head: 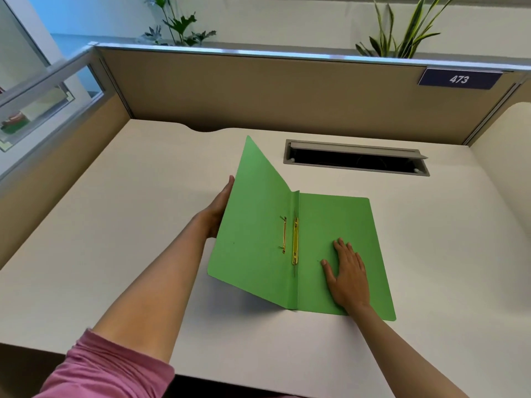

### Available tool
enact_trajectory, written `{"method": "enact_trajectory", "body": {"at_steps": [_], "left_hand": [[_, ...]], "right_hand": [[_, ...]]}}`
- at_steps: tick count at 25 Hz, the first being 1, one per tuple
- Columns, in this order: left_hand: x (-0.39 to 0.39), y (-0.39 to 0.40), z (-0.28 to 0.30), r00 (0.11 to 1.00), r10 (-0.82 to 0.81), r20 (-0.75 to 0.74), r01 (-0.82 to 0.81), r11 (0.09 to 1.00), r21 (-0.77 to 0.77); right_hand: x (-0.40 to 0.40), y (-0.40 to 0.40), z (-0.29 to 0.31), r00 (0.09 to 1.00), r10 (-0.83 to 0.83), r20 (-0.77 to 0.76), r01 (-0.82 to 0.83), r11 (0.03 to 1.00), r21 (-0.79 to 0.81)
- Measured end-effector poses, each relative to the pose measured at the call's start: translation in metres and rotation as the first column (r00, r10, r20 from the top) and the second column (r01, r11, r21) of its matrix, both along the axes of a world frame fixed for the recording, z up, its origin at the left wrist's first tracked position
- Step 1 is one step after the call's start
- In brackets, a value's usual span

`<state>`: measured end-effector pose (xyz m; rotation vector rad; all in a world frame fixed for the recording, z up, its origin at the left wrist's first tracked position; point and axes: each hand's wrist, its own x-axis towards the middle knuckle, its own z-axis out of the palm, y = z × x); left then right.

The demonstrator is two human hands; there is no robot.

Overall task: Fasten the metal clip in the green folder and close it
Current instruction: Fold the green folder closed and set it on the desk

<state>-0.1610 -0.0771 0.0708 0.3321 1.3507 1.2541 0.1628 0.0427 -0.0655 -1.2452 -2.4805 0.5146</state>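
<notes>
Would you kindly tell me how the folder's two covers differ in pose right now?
The left cover is lifted, tilted up off the desk, with the left hand behind its outer edge. The right cover lies flat, pressed by the right hand. Both are plain green.

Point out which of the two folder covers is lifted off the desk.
The left cover is lifted, tilted up from the spine with the left hand behind its outer edge. The right cover lies flat on the desk under the right hand.
</notes>
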Motion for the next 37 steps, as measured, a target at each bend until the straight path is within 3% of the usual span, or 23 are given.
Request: {"method": "enact_trajectory", "body": {"at_steps": [4, 8, 13, 17, 22, 27, 32, 37], "left_hand": [[0.028, 0.016, -0.015, 0.982, 0.04, -0.186, -0.026, 0.997, 0.075], [0.053, 0.026, -0.024, 0.95, 0.004, -0.313, 0.022, 0.996, 0.082], [0.078, 0.041, -0.031, 0.776, 0.064, -0.628, 0.0, 0.995, 0.102], [0.094, 0.043, -0.042, 0.656, 0.008, -0.755, 0.129, 0.984, 0.122], [0.112, 0.045, -0.053, 0.509, -0.091, -0.856, 0.245, 0.969, 0.042], [0.125, 0.049, -0.06, 0.424, -0.245, -0.872, 0.349, 0.933, -0.092], [0.134, 0.05, -0.072, 0.223, -0.335, -0.916, 0.361, 0.901, -0.241], [0.139, 0.052, -0.083, 0.139, -0.37, -0.918, 0.348, 0.887, -0.305]], "right_hand": [[-0.003, 0.004, 0.012, 0.974, -0.111, -0.199, 0.069, 0.976, -0.207], [-0.018, 0.016, 0.047, 0.843, -0.349, -0.41, 0.123, 0.866, -0.485], [-0.029, 0.034, 0.101, 0.713, -0.456, -0.533, 0.072, 0.803, -0.591], [-0.03, 0.046, 0.147, 0.717, -0.447, -0.534, -0.073, 0.715, -0.696], [-0.023, 0.056, 0.191, 0.753, -0.396, -0.526, -0.173, 0.652, -0.739], [-0.009, 0.064, 0.198, 0.781, -0.395, -0.485, -0.121, 0.665, -0.737], [0.009, 0.073, 0.179, 0.827, -0.396, -0.399, 0.076, 0.782, -0.618], [0.02, 0.079, 0.15, 0.871, -0.423, -0.25, 0.265, 0.832, -0.488]]}}
